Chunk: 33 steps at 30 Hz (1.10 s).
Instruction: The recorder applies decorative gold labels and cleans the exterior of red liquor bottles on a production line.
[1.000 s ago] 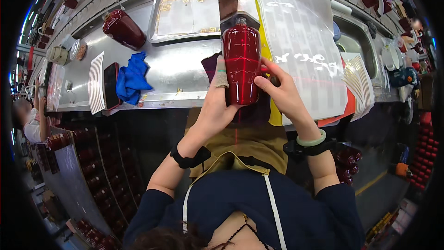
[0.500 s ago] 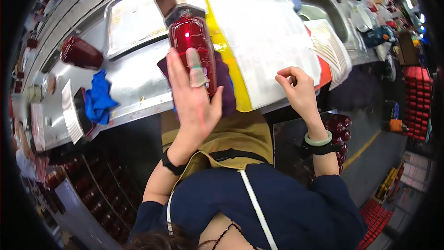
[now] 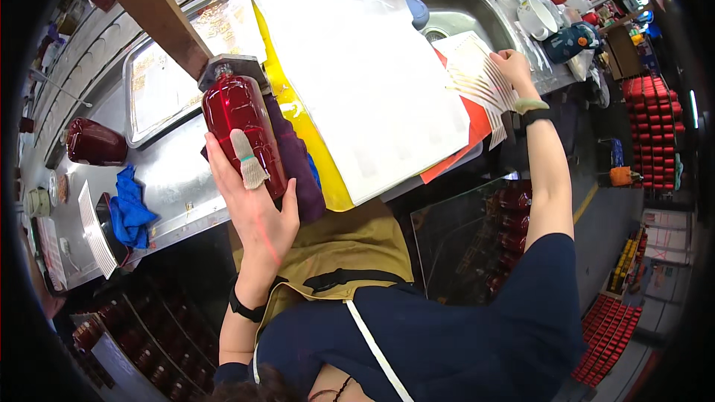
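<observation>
Head view, from the left: a second red bottle (image 3: 97,141), smooth and glossy; below it, a white striped strip (image 3: 95,232) beside a crumpled blue cloth (image 3: 130,210) on the bare metal worktop (image 3: 175,197). Next, a shallow metal tray (image 3: 167,125) with small gold pieces on pale sheets, partly blocked from view by a straight brown bar (image 3: 153,11). At the bar's lower end, the red bottle (image 3: 237,108), rounded and shiny, neck against a dark holder, body over a soft purple cloth (image 3: 294,152). On its lower part, just as half a second ago, the left hand (image 3: 257,216): fingers nearly straight, thumb spread, one finger in a knitted cover (image 3: 249,164). Rightward, a slick yellow sheet (image 3: 316,145) under smooth white sheets (image 3: 357,97), then a metal sink (image 3: 473,4). At the upper edge of gold-striped sheets (image 3: 473,78), the right hand (image 3: 514,71), half a second ago over the white sheets; fingers curled, grip impossible to tell.
</observation>
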Each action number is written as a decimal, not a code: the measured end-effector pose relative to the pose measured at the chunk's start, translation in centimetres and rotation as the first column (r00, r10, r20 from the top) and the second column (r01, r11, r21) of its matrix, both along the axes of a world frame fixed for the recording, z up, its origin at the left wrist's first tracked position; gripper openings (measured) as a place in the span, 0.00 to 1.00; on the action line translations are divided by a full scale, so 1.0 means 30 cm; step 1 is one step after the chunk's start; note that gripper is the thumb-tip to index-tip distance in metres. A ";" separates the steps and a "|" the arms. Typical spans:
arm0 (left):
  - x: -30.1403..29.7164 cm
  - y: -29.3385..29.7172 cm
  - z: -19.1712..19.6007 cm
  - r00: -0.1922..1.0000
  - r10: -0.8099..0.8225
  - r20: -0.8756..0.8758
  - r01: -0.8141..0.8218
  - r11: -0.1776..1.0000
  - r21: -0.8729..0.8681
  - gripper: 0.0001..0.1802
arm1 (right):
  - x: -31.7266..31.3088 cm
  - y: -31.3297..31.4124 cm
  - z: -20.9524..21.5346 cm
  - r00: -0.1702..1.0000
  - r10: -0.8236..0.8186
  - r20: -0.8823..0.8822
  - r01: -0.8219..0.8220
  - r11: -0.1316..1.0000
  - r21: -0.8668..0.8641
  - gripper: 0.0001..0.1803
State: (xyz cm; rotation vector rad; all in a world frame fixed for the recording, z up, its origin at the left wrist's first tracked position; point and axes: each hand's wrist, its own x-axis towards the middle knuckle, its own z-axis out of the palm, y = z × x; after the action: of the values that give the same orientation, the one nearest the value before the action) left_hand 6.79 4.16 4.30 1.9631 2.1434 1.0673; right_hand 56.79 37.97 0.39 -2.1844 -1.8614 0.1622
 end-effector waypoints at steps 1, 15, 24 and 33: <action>0.001 0.005 0.004 1.000 0.002 -0.003 -0.002 1.000 -0.001 0.62 | 0.041 0.035 -0.024 0.998 -0.027 0.049 0.029 0.999 -0.045 0.22; -0.038 0.014 -0.013 0.956 -0.179 0.232 0.165 0.983 0.079 0.66 | 0.426 0.125 0.034 0.727 0.015 0.686 -0.002 1.000 -0.020 0.24; -0.128 -0.072 -0.077 0.879 -0.022 0.477 0.028 1.000 -0.006 0.56 | -0.503 -0.421 0.290 0.775 0.386 -0.500 -0.363 0.920 0.147 0.14; -0.134 -0.083 -0.114 0.951 0.013 0.310 -0.031 0.998 0.052 0.54 | -1.016 -0.858 0.254 0.564 0.528 -0.635 -0.640 0.766 0.068 0.05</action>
State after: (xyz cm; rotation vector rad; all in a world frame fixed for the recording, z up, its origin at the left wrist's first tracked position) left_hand 2.76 1.68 0.87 1.6599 1.9909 1.3508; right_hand 26.30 12.22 8.02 -1.2096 -2.0908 1.0798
